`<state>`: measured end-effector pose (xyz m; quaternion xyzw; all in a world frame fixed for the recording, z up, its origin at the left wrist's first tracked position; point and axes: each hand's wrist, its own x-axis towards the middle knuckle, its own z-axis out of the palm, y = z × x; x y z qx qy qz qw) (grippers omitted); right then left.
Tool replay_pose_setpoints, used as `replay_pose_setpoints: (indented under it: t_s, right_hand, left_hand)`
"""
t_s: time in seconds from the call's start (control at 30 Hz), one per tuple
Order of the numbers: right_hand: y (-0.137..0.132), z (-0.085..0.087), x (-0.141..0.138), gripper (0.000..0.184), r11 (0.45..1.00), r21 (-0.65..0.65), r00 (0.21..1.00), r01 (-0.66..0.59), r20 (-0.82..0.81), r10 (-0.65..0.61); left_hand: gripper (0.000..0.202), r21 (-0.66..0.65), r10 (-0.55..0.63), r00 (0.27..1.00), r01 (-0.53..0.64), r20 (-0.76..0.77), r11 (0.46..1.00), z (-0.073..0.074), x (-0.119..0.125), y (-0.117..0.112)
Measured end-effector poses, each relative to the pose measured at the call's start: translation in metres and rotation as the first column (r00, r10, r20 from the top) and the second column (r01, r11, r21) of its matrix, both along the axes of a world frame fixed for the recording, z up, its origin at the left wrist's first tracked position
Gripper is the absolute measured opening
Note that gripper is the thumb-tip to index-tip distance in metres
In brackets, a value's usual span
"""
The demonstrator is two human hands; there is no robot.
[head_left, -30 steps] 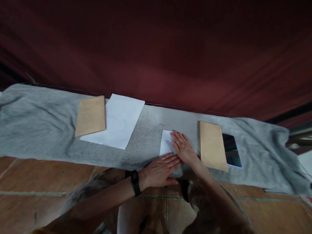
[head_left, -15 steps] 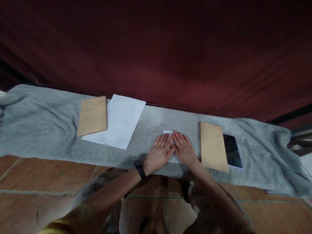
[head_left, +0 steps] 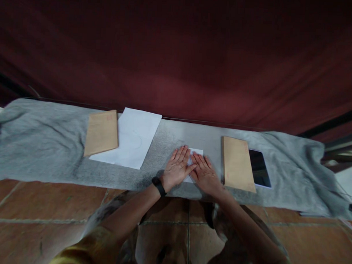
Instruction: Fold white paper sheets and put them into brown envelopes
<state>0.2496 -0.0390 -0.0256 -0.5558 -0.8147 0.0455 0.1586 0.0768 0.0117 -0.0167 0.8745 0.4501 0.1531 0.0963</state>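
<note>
Both of my hands lie flat on a small piece of white paper (head_left: 197, 151), on the grey cloth near the front edge. My left hand (head_left: 177, 167), with a black band on its wrist, has its fingers stretched forward over the paper's left part. My right hand (head_left: 205, 174) rests beside it, fingers spread on the right part. The thumbs meet over the middle. Most of the paper is covered by my hands; strips show at its far edge and between the palms.
To the left, a brown envelope (head_left: 101, 132) overlaps large white sheets (head_left: 138, 136). On the right, a stack of brown envelopes (head_left: 238, 163) partly covers a dark-screened tablet (head_left: 259, 168). Grey cloth (head_left: 48, 139) covers the long surface, with a dark red curtain (head_left: 178, 70) behind it.
My left hand has slid slightly forward and left, and my right hand slightly back. The paper's far right corner now shows beyond my right fingers. The view has shifted a little.
</note>
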Motion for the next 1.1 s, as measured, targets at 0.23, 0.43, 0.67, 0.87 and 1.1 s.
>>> replay_pose_setpoints:
  t_s: [0.23, 0.43, 0.67, 0.87, 1.1]
  right_hand:
    - [-0.027, 0.003, -0.006, 0.056, 0.994, 0.000, 0.993, -0.111, -0.026, 0.111]
    - [-0.049, 0.000, -0.013, 0.051, 0.985, 0.052, 0.983, -0.162, -0.073, 0.166]
    - [-0.034, 0.022, 0.014, 0.036, 0.928, -0.285, 0.773, -0.240, -0.634, 0.005]
    - [-0.013, 0.022, 0.027, 0.041, 0.918, -0.396, 0.620, 0.030, -0.713, -0.328]
    - [0.005, 0.010, 0.025, 0.042, 0.971, -0.212, 0.771, 0.114, -0.597, -0.221]
  left_hand:
    - [0.066, 0.035, -0.020, 0.999, 0.022, -0.045, 0.999, -0.002, -0.001, 0.001]
    - [0.067, 0.075, -0.033, 0.993, 0.041, -0.113, 0.996, -0.003, -0.003, 0.001]
    - [0.065, 0.095, -0.170, 0.979, 0.181, -0.114, 0.979, -0.002, -0.006, 0.000]
    - [0.064, 0.082, -0.190, 0.974, 0.201, -0.126, 0.976, -0.008, -0.002, -0.003]
    - [0.062, 0.078, -0.273, 0.956, 0.282, -0.111, 0.956, -0.003, -0.004, -0.008]
